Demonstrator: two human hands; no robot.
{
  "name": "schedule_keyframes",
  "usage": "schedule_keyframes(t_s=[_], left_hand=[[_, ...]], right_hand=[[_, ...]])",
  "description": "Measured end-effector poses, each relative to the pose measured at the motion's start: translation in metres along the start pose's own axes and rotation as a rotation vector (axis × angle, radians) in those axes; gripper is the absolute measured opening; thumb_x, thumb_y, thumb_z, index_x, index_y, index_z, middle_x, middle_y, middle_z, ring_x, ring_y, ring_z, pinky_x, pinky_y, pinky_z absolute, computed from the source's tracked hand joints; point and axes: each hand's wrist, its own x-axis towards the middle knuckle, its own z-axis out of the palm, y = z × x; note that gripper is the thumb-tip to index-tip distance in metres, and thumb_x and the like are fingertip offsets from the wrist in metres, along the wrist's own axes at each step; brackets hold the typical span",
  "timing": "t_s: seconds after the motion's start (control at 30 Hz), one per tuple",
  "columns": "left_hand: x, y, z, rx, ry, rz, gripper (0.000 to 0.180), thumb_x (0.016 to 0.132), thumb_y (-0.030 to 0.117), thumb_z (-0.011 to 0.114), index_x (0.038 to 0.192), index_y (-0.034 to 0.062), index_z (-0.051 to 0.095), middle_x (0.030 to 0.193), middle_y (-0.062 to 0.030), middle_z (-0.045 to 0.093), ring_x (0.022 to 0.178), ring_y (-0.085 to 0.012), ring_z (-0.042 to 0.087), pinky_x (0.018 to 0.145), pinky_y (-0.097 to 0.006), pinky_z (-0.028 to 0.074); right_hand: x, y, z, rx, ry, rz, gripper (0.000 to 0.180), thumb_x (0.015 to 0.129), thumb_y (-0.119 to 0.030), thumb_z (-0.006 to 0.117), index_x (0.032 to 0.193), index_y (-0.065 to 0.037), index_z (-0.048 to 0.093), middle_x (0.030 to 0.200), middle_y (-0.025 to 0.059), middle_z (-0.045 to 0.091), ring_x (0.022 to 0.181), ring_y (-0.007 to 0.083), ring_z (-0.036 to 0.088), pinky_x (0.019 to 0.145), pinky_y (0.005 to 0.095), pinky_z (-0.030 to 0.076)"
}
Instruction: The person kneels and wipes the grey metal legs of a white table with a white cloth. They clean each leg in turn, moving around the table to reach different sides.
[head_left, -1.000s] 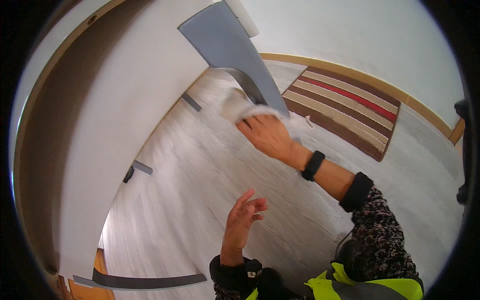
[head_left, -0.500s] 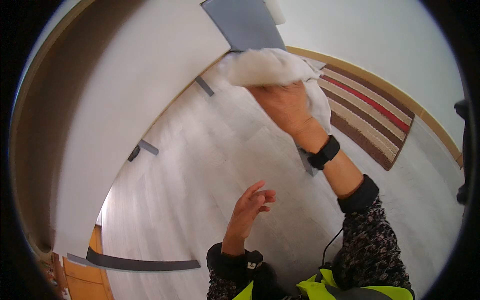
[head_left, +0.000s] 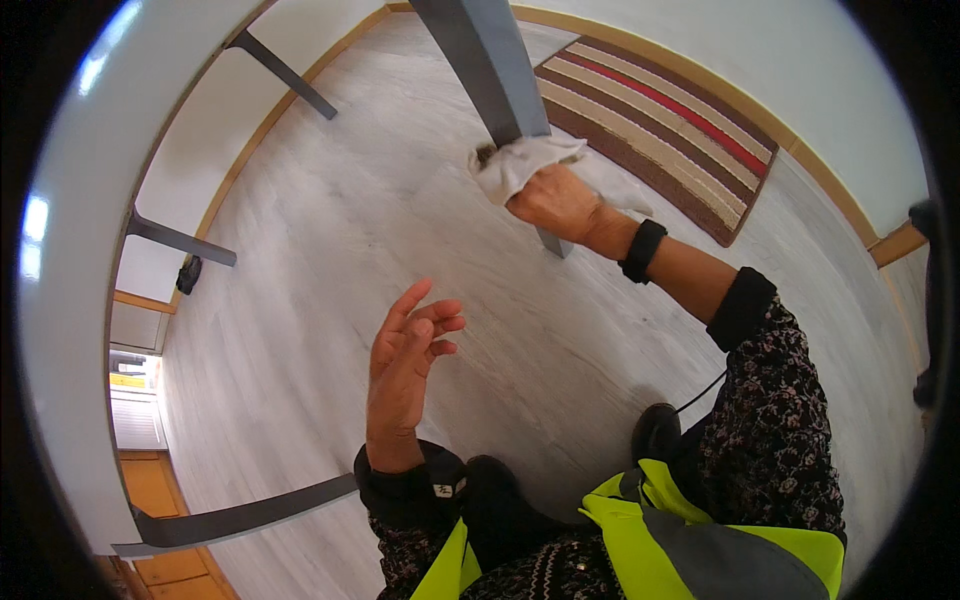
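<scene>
The person's right hand [head_left: 555, 203] was closed around a bunched white cloth [head_left: 520, 165], fingers wrapped over it and pressing it against a grey table leg [head_left: 490, 70] that slanted down from the top of the view. The cloth sat on the near side of the leg, partway down it, with a loose corner trailing off to the right behind the hand. A small dark spot showed at the cloth's upper left edge, though it was hard to say whether that was dirt or only shadow. A black band [head_left: 641, 251] circled the right wrist, and a dark patterned sleeve [head_left: 775, 400] covered the forearm behind it.

The left hand [head_left: 405, 365] was held up in the air, empty, palm turned toward the right, fingers loosely spread and a little curled. It touched nothing and stood well apart from the cloth and the leg.

Beneath both hands lay a pale wood-look floor [head_left: 330, 260]. A striped rug [head_left: 660, 120] in brown, cream and red lay beyond the leg, near the wall. The white underside of the table [head_left: 70, 300] curved round the left edge, with other grey legs [head_left: 180, 240] branching off it. A bright yellow vest [head_left: 650, 520] showed at the bottom.
</scene>
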Motion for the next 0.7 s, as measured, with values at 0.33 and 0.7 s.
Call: schedule_keyframes(t_s=[0.33, 0.7], left_hand=[[-0.003, 0.007, -0.001, 0.005, 0.056, -0.001, 0.050, 0.085, 0.029, 0.054, 0.126, 0.0034, 0.040, 0.106, -0.0122, 0.058, 0.092, -0.0172, 0.058, 0.074, -0.026, 0.046], [0.002, -0.001, -0.003, 0.002, 0.016, 0.016, 0.048, 0.085, 0.026, 0.055, 0.125, 0.0032, 0.040, 0.105, -0.0115, 0.059, 0.090, -0.0170, 0.058, 0.071, -0.026, 0.047]], right_hand=[[-0.051, -0.025, 0.103, -0.211, -0.273, -0.222, 0.010, 0.073, -0.007, 0.060, 0.082, -0.006, 0.063, 0.081, 0.0073, 0.064, 0.085, 0.0187, 0.060, 0.068, 0.0292, 0.048], [-0.126, 0.037, 0.094, 0.357, -0.865, 0.209, 0.028, 0.077, -0.021, 0.053, 0.102, -0.010, 0.059, 0.092, 0.0093, 0.061, 0.087, 0.0257, 0.057, 0.077, 0.0370, 0.042]])
